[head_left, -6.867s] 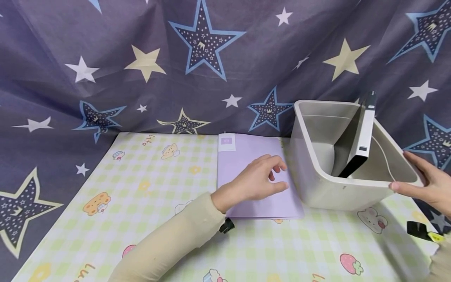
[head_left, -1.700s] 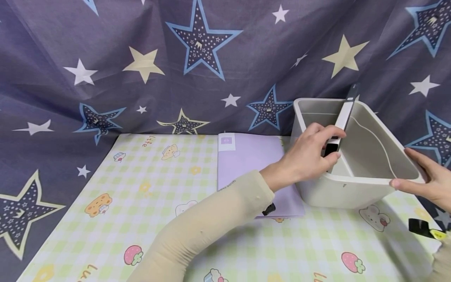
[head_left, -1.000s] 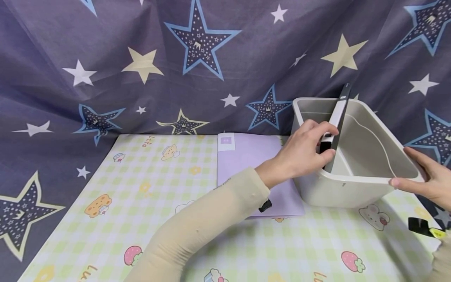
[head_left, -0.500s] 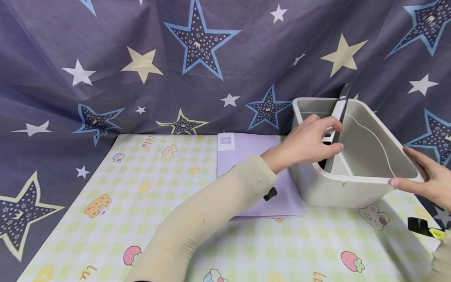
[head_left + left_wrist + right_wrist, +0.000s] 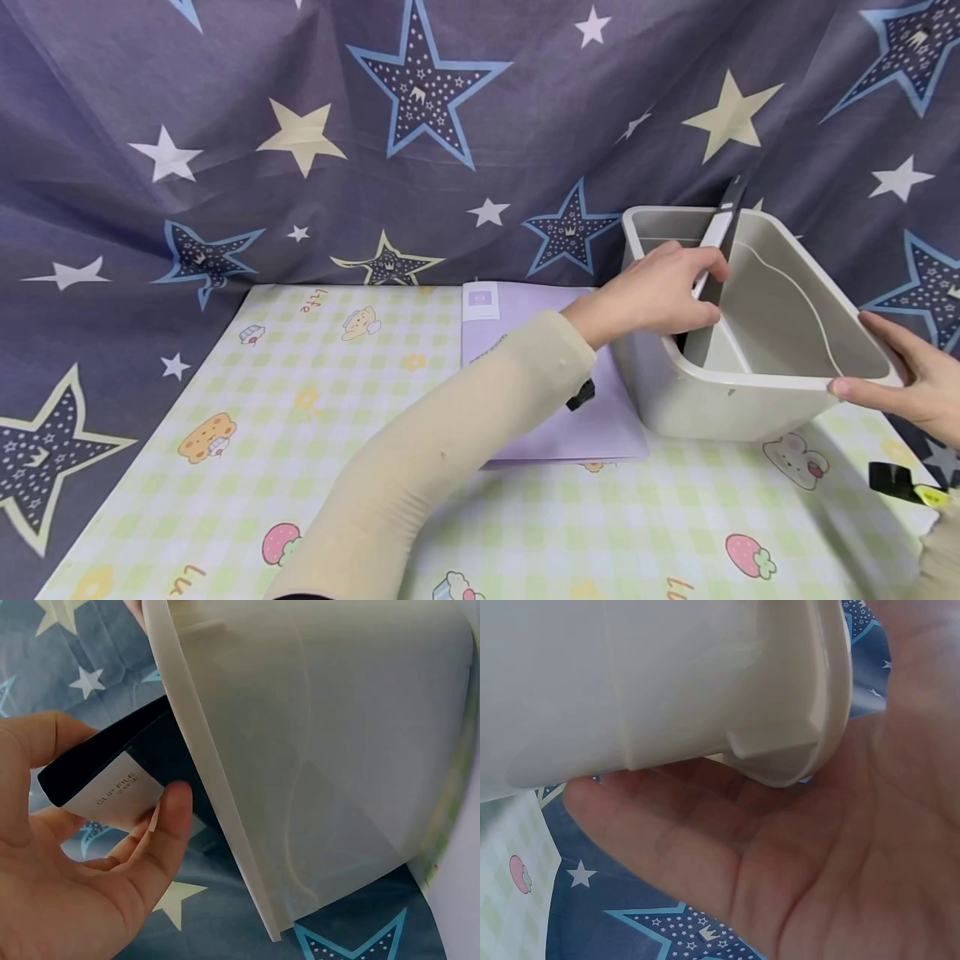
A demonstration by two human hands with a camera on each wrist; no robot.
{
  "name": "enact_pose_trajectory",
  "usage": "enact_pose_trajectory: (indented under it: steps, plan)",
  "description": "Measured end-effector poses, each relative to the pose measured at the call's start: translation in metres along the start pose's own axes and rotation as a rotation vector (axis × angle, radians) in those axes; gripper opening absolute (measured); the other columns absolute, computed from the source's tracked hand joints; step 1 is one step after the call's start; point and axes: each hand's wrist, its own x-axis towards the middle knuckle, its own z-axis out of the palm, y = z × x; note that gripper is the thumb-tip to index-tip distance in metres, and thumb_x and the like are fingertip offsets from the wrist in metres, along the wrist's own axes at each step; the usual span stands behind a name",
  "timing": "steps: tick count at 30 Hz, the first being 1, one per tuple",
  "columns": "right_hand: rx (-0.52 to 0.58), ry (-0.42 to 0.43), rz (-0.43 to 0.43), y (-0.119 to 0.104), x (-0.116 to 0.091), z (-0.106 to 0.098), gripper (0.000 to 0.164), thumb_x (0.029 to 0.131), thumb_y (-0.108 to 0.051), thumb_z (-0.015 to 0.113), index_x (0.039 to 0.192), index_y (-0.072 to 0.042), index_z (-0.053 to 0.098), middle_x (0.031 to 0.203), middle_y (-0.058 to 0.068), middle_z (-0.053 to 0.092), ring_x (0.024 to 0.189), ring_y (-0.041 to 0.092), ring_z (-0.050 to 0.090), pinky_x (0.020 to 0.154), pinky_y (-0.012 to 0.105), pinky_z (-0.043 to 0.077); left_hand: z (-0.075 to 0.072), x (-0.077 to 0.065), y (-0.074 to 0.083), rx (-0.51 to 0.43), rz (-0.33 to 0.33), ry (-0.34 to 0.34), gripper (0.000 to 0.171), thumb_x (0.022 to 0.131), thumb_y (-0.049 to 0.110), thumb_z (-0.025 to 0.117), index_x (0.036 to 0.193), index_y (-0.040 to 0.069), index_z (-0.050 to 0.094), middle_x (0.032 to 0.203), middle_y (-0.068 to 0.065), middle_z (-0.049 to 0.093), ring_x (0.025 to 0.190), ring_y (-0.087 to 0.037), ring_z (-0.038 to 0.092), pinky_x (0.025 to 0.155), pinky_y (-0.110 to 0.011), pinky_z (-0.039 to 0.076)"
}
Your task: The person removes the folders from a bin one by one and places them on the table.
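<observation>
A black file folder (image 5: 722, 227) with a white spine stands in the light grey plastic bin (image 5: 720, 417), leaning near its left wall with its far end above the rim. My left hand (image 5: 656, 287) grips the folder's near end between thumb and fingers. In the left wrist view, the black file folder (image 5: 112, 787) has a white label printed "CLIP FILE", and my left hand (image 5: 90, 892) curls round it beside the bin's rim (image 5: 202, 750). My right hand (image 5: 918, 379) holds the bin's near right corner. In the right wrist view, my right hand (image 5: 817, 855) lies along the bin's outer wall (image 5: 682, 690).
A lilac folder (image 5: 525, 433) with a white label lies flat left of the bin, partly under my left forearm. The table has a green checked cloth (image 5: 315, 375). A dark starry curtain (image 5: 487, 167) hangs behind it.
Since the earliest frame, my left hand has come from over the lilac folder to the black file folder, which has shifted leftward in the bin. My right hand has stayed at the corner.
</observation>
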Motion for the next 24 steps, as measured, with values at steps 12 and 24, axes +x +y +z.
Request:
enact_pose_trajectory:
  steps: [12, 24]
  plan:
    - [-0.008, 0.012, -0.012, 0.0022, -0.0010, -0.0015, 0.105, 0.084, -0.018, 0.074, 0.152, -0.005, -0.005, 0.145, 0.043, 0.014, 0.109, 0.012, 0.040, 0.062, 0.000, 0.029, 0.0030, -0.0008, -0.0033, -0.033, 0.003, 0.017, 0.043, 0.076, 0.026, 0.074, 0.116, 0.028, 0.056, 0.108, 0.010, 0.059, 0.100, -0.005, 0.050, 0.082, -0.014, 0.037]
    - [0.015, 0.009, -0.018, 0.0025, -0.0008, -0.0012, 0.105, 0.084, -0.017, 0.074, 0.152, -0.005, -0.005, 0.145, 0.042, 0.014, 0.097, -0.012, 0.031, 0.063, 0.000, 0.030, 0.0064, -0.0004, -0.0080, -0.100, 0.004, 0.034, 0.043, 0.076, 0.025, 0.076, 0.114, 0.026, 0.056, 0.108, 0.006, 0.058, 0.099, -0.005, 0.050, 0.079, -0.011, 0.037]
